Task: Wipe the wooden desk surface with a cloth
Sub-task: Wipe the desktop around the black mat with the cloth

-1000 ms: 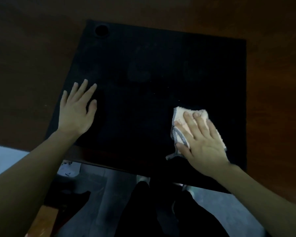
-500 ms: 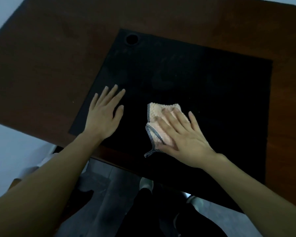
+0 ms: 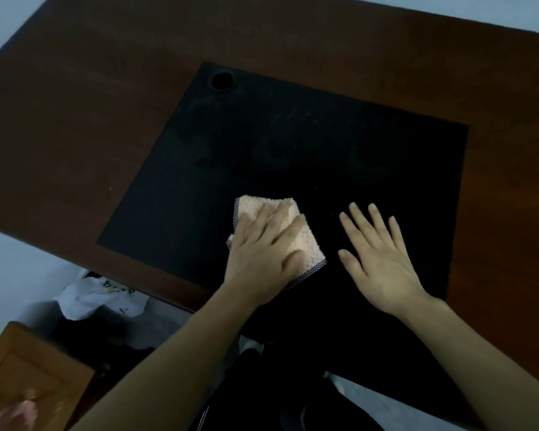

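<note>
Head view: the cloth (image 3: 305, 244) lies under the flat left hand (image 3: 262, 259); the flat right hand (image 3: 380, 259) rests just beside the cloth, holding nothing.

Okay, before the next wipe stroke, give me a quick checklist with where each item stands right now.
1. Cloth under a hand: ok. The left hand lies flat on the peach cloth.
2. Cloth flat on the surface: ok, it lies on the black mat.
3. Right hand off the cloth: ok, open on the mat beside it, not touching it.
4. Path ahead clear: ok, nothing stands on the mat beyond the cloth; the round hole sits at the far corner.
5. Wooden desk surface wiped: cannot tell.
6. Cloth clean enough: cannot tell, its underside is hidden.
</note>
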The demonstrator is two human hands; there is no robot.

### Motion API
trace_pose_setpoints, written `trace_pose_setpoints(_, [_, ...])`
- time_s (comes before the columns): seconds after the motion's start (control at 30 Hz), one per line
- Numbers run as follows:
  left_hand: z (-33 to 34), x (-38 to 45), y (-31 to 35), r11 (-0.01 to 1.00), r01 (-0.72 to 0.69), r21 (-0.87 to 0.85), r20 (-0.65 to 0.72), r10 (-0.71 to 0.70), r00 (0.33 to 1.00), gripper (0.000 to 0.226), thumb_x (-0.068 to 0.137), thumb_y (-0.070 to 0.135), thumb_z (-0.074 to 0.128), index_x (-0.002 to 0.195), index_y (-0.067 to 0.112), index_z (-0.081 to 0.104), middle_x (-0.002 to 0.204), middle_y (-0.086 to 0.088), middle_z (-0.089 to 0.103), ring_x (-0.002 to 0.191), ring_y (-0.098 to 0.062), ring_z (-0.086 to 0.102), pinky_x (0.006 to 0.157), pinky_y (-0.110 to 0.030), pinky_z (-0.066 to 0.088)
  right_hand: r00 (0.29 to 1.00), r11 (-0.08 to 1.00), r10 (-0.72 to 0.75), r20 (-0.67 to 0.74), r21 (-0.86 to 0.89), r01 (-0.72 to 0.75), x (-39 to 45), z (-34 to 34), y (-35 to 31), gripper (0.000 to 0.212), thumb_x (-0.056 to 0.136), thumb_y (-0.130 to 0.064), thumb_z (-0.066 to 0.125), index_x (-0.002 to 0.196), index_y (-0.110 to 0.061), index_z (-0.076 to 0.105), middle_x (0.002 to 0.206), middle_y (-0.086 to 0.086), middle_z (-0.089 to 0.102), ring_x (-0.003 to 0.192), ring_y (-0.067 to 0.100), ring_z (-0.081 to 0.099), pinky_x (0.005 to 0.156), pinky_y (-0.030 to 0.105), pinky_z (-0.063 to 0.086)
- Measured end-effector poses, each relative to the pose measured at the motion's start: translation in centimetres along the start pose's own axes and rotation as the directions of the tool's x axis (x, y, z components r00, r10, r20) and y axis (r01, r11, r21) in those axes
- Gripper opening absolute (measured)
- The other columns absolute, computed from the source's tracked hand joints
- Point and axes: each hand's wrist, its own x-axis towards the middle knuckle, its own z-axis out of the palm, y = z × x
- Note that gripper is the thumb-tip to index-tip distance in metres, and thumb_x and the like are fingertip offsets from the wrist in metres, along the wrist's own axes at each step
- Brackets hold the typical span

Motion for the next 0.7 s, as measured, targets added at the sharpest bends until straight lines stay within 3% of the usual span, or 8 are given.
trace_pose_setpoints(0.1, [-0.7, 1.5, -4.7, 0.998, 0.02, 0.051, 0.055, -0.023, 0.998, 0.071, 0.098, 0.059, 0.02, 0.162, 0.028, 0.011, 0.169, -0.002, 0.012, 0.155, -0.03, 0.007, 0.119, -0.058, -0.005, 0.999, 1.0, -0.025, 0.019, -0.005, 0.025, 1.4, 0.2, -1.3, 0.071, 0.097, -0.058, 0.003, 0.162, -0.03, -0.004, 0.167, -0.013, -0.02, 0.149, 0.012, -0.035, 0.12, 0.036, -0.025])
trace_pose_setpoints(0.2, [-2.6, 5.1, -13.8, 0.956, 0.265, 0.125, -0.058, -0.259, 0.964, 0.072, 0.101, 0.052, 0.014, 0.162, 0.015, 0.004, 0.168, -0.012, 0.012, 0.152, -0.034, 0.014, 0.118, -0.064, 0.01, 0.995, 0.995, -0.098, 0.017, -0.017, 0.098, 3.7, 0.1, -3.6, 0.071, 0.098, -0.057, 0.004, 0.162, -0.03, -0.005, 0.168, -0.011, -0.02, 0.15, 0.015, -0.034, 0.121, 0.039, -0.025])
trace_pose_setpoints(0.27, [-4.2, 7.3, -19.4, 0.911, 0.406, 0.078, -0.094, -0.398, 0.912, 0.074, 0.1, 0.058, 0.012, 0.161, 0.019, -0.002, 0.169, -0.01, 0.005, 0.153, -0.037, 0.01, 0.119, -0.065, 0.013, 0.988, 0.988, -0.155, -0.004, -0.027, 0.155, 5.4, 0.1, -5.2, 0.068, 0.1, -0.054, 0.008, 0.162, -0.029, -0.003, 0.169, -0.009, -0.015, 0.152, 0.016, -0.03, 0.122, 0.04, -0.022])
trace_pose_setpoints(0.37, [-4.7, 8.5, -21.7, 0.901, 0.433, 0.034, -0.112, -0.428, 0.897, 0.072, 0.099, 0.06, 0.011, 0.161, 0.025, 0.001, 0.169, -0.01, 0.005, 0.153, -0.04, 0.007, 0.12, -0.062, 0.012, 0.978, 0.977, -0.208, -0.028, -0.045, 0.207, 7.7, 0.1, -7.1, 0.066, 0.102, -0.052, 0.011, 0.163, -0.027, 0.0, 0.17, -0.008, -0.012, 0.153, 0.017, -0.028, 0.123, 0.041, -0.021])
trace_pose_setpoints(0.47, [-3.3, 5.6, -17.8, 0.927, 0.371, 0.055, -0.082, -0.366, 0.927, 0.072, 0.1, 0.056, 0.014, 0.162, 0.019, 0.006, 0.167, -0.016, 0.015, 0.152, -0.041, 0.014, 0.119, -0.061, 0.014, 0.978, 0.979, -0.203, -0.039, -0.03, 0.202, 9.6, -0.9, -8.6, 0.064, 0.103, -0.05, 0.011, 0.163, -0.028, -0.002, 0.17, -0.008, -0.013, 0.152, 0.017, -0.029, 0.122, 0.039, -0.023])
trace_pose_setpoints(0.6, [-1.3, -1.3, -11.2, 0.994, 0.097, 0.049, -0.024, -0.096, 0.995, 0.07, 0.103, 0.058, 0.02, 0.163, 0.024, 0.01, 0.169, -0.009, 0.012, 0.156, -0.035, 0.002, 0.123, -0.057, 0.006, 0.983, 0.983, -0.181, -0.044, 0.003, 0.181, 11.9, -2.1, -10.0, 0.061, 0.108, -0.044, 0.021, 0.163, -0.027, 0.0, 0.17, -0.007, -0.012, 0.152, 0.015, -0.027, 0.121, 0.036, -0.022])
trace_pose_setpoints(0.7, [-1.3, -2.4, -12.6, 0.997, -0.066, 0.026, 0.006, 0.066, 0.998, 0.07, 0.102, 0.063, 0.023, 0.163, 0.029, 0.01, 0.17, -0.001, 0.006, 0.157, -0.029, 0.0, 0.125, -0.051, 0.004, 0.98, 0.981, -0.196, -0.022, -0.009, 0.196, 13.0, -1.9, -10.7, 0.061, 0.108, -0.045, 0.019, 0.164, -0.027, 0.001, 0.171, -0.006, -0.011, 0.153, 0.016, -0.025, 0.12, 0.035, -0.022])
